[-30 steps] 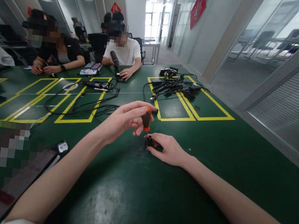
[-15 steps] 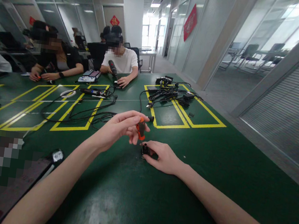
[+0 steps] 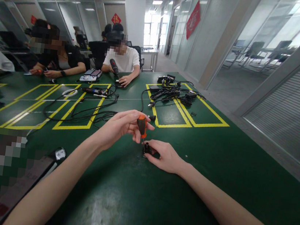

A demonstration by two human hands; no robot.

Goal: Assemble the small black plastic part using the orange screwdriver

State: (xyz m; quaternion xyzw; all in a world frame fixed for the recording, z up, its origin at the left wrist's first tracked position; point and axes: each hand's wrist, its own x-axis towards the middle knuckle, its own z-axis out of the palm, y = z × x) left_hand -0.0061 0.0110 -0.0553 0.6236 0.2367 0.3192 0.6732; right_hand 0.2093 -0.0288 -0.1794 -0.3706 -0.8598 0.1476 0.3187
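My left hand holds a screwdriver with an orange and dark handle, its shaft pointing down. The shaft meets a small black part on the green table; the exact contact of the tip is too small to make out. From the right, my right hand grips that black part between thumb and fingers, resting on the table. A tiny dark speck lies just left of the part.
Behind my hands, black cables are heaped inside yellow tape. More cable and a dark tool lie left. Two people work across the table, one with a power driver. A dark-edged case is near my left forearm.
The screwdriver handle has turned a little in my left hand and stands slightly more upright. My right hand stays on the black part. The whole view has shifted slightly.
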